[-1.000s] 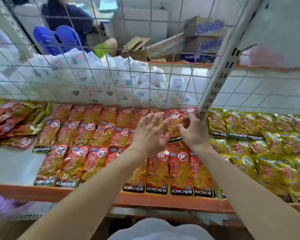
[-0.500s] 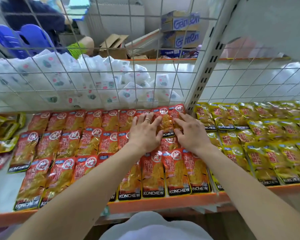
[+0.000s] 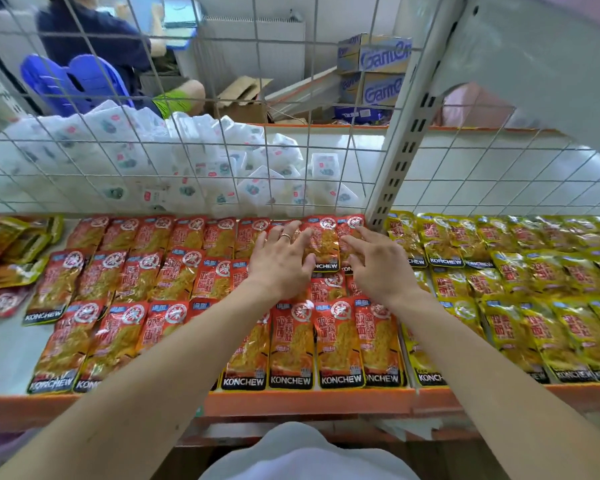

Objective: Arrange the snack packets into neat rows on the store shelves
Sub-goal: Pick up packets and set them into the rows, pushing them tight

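Red KONCHEW snack packets [image 3: 291, 344] lie flat in three overlapping rows on the orange-edged shelf [image 3: 309, 401]. Yellow KONCHEW packets [image 3: 520, 323] fill the shelf section to the right in similar rows. My left hand [image 3: 279, 263], wearing a ring, rests palm down with fingers spread on the back rows of red packets. My right hand [image 3: 374, 266] hovers beside it, fingers apart and curled over the back-row red packets [image 3: 326, 242] near the shelf upright. Neither hand grips a packet.
A loose pile of mixed packets [image 3: 7, 258] lies at the shelf's left end. A wire mesh panel [image 3: 187, 168] backs the shelf, with white packets [image 3: 201, 161] heaped behind it. A slotted metal upright [image 3: 406, 147] divides the sections. Cardboard boxes [image 3: 374, 74] and a seated person [image 3: 94, 46] are beyond.
Both hands have let go of the back-row red packet they pressed a second ago and now spread apart over it. My view has shifted right and closer.
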The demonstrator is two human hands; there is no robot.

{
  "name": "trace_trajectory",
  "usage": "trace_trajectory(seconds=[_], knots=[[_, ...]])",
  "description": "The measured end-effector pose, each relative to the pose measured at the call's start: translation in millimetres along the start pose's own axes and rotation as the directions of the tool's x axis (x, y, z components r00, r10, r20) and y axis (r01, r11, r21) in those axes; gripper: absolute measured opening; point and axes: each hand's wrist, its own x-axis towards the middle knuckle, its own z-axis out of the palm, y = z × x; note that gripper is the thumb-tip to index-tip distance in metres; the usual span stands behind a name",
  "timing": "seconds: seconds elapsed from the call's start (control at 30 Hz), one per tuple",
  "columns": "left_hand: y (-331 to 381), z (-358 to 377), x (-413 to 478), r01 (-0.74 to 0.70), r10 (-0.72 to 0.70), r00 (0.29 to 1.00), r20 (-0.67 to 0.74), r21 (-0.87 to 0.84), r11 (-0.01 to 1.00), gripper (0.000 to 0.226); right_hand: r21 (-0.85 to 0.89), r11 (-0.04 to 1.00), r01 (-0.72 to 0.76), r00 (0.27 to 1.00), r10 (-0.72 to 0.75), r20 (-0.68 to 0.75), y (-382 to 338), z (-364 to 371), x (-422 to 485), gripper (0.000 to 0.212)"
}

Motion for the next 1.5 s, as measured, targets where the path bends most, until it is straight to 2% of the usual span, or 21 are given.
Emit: trace_trajectory(seconds=[0.13,0.23,0.3,0.47,0.63,0.73,0.9,1.03,1.33,1.43,1.5], knots=[[-2,-7,-16,0.048,-0.05,0.995,-0.081,-0.031,0.998,0.057,-0.033,0.99,0.134,0.979,-0.137,-0.148,-13,-6,0,0.044],[-10,-16,-37,0.13,-0.137,0.978,-0.156,-0.053,0.99,0.059,-0.038,0.974,0.223,0.962,-0.226,-0.15,-41,-8,2,0.049],[-22,-24,-57,0.209,-0.218,0.952,-0.217,-0.064,0.976,0.059,0.023,0.959,0.282,0.953,-0.277,-0.122,-65,-7,4,0.049],[-72,-41,-139,0.449,-0.454,0.805,-0.381,-0.109,0.887,0.061,0.154,0.86,0.487,0.872,-0.487,-0.043,-142,15,1,0.048],[-127,-51,-217,0.637,-0.617,0.672,-0.41,-0.105,0.764,0.064,0.2,0.77,0.606,0.775,-0.628,0.066,-206,47,-21,0.052],[-162,-56,-244,0.692,-0.658,0.626,-0.419,-0.091,0.717,0.065,0.209,0.753,0.624,0.753,-0.651,0.098,-237,57,-20,0.057],[-217,-52,-265,0.676,-0.659,0.615,-0.432,-0.14,0.723,0.064,0.171,0.759,0.628,0.756,-0.647,0.096,-279,77,-7,0.051],[-267,-51,-269,0.663,-0.676,0.637,-0.371,-0.183,0.726,0.059,0.165,0.8,0.577,0.788,-0.598,0.145,-324,95,-7,0.054],[-392,-55,-291,0.612,-0.642,0.642,-0.419,-0.225,0.758,0.061,0.182,0.783,0.595,0.753,-0.622,0.216,-453,161,-11,0.049],[-426,-57,-307,0.621,-0.65,0.64,-0.409,-0.222,0.751,0.058,0.215,0.804,0.555,0.762,-0.594,0.258,-486,180,-14,0.045],[-448,-62,-314,0.626,-0.644,0.672,-0.366,-0.182,0.758,0.06,0.2,0.858,0.474,0.804,-0.514,0.3,-506,191,-12,0.042]])
